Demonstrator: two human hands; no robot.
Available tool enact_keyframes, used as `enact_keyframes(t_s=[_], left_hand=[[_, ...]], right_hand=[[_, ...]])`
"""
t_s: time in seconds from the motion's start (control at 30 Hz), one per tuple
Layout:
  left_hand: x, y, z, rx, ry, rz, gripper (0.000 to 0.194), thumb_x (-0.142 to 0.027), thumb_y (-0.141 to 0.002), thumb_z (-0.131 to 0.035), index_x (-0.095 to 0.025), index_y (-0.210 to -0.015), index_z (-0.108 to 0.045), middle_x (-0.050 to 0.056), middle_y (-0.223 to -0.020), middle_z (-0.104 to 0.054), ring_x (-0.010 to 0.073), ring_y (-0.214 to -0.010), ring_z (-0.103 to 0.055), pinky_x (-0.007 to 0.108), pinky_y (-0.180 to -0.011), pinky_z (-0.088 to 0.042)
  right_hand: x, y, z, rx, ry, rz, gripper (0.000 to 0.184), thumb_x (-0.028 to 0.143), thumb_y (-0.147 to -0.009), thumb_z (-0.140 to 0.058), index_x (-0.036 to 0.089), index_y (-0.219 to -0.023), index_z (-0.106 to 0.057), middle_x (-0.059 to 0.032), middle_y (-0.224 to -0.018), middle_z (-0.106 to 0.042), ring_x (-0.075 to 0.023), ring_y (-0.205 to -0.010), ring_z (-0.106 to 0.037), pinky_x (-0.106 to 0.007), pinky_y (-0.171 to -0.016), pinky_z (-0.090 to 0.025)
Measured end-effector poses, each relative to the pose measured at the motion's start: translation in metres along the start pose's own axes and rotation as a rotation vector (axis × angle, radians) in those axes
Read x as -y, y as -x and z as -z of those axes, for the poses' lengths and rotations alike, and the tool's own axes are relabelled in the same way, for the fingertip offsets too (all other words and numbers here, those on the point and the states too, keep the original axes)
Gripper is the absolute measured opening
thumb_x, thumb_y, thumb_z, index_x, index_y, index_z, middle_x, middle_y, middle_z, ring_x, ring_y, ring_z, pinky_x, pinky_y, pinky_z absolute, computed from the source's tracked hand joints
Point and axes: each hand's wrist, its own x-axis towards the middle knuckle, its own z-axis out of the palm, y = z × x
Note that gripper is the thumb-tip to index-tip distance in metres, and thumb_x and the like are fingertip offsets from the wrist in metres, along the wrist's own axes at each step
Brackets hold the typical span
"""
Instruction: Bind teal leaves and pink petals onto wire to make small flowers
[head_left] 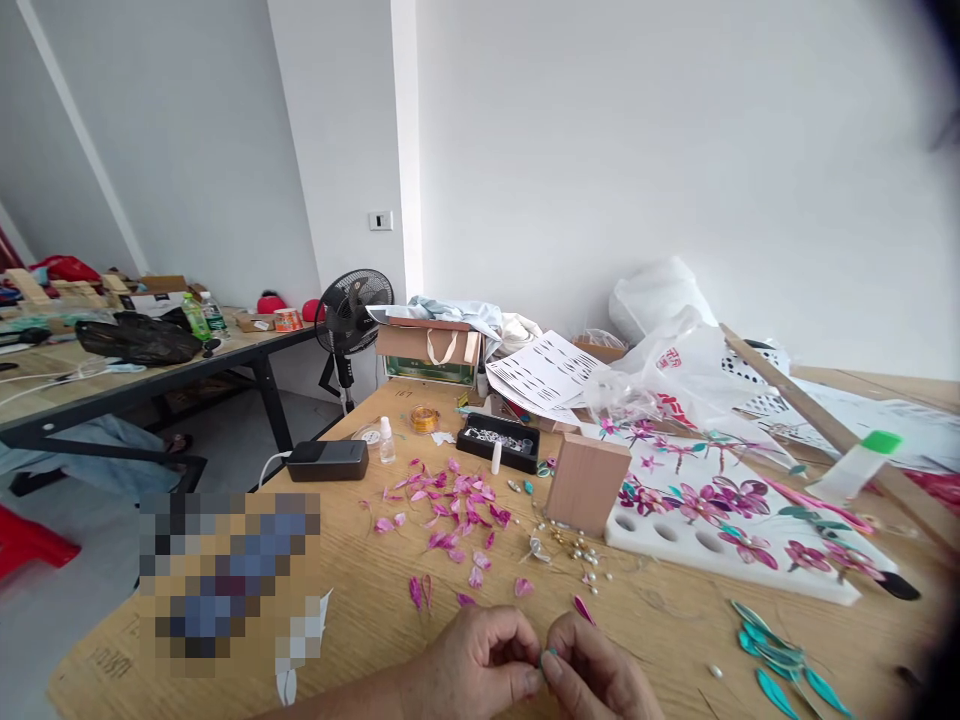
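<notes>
My left hand and my right hand meet at the table's near edge, each closed in a pinch. Between the fingertips a small teal piece just shows; most of it is hidden, so its kind is unclear. Loose pink petals are scattered beyond my hands, and one magenta petal lies close to my right fingers. Small pearl and gold beads lie past my right hand. To the right is a bunch of teal leaf shapes with thin wire stems.
A wooden block stands beside a white foam board bearing pink flowers. Farther back are a black tray, a small clear bottle and a black box with a cable. A fan stands near the wall.
</notes>
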Motion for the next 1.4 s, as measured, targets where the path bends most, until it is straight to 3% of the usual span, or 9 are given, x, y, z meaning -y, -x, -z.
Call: enact_keyframes(t_s=[0.3, 0.6, 0.97, 1.4], left_hand=[[0.005, -0.001, -0.001, 0.001, 0.098, -0.004, 0.025, -0.035, -0.069, -0.061, -0.013, -0.069, -0.049, -0.002, -0.064, -0.046, 0.0075, -0.061, -0.04, 0.02, -0.058, -0.031], [0.008, -0.003, 0.0, -0.014, 0.207, 0.108, 0.027, -0.035, -0.065, -0.065, -0.013, -0.066, -0.049, -0.004, -0.057, -0.046, 0.0068, -0.053, -0.042, 0.021, -0.053, -0.032], [0.003, -0.003, -0.001, -0.03, 0.223, 0.143, 0.02, -0.028, -0.062, -0.064, -0.013, -0.065, -0.051, -0.004, -0.053, -0.047, 0.0064, -0.049, -0.042, 0.02, -0.051, -0.033], [0.009, -0.005, 0.0, -0.04, 0.213, 0.137, 0.023, -0.031, -0.063, -0.065, -0.012, -0.065, -0.052, -0.003, -0.054, -0.049, 0.0064, -0.049, -0.044, 0.02, -0.05, -0.033]], right_hand=[[0.01, 0.002, 0.0, -0.047, 0.036, -0.028, 0.052, 0.07, -0.069, -0.042, 0.019, -0.057, -0.045, 0.0026, -0.054, -0.038, -0.0114, -0.051, -0.036, -0.023, -0.048, -0.031], [0.01, 0.0, -0.002, -0.045, 0.058, -0.047, 0.057, 0.075, -0.067, -0.037, 0.018, -0.057, -0.044, 0.0021, -0.054, -0.039, -0.0114, -0.051, -0.036, -0.024, -0.049, -0.031], [0.008, 0.001, -0.002, -0.052, 0.118, -0.048, 0.057, 0.074, -0.069, -0.032, 0.019, -0.058, -0.042, 0.0023, -0.053, -0.038, -0.0117, -0.05, -0.036, -0.024, -0.048, -0.031], [0.009, 0.001, -0.002, -0.051, 0.107, -0.049, 0.058, 0.075, -0.069, -0.032, 0.019, -0.058, -0.042, 0.0022, -0.053, -0.038, -0.012, -0.05, -0.037, -0.025, -0.048, -0.032]])
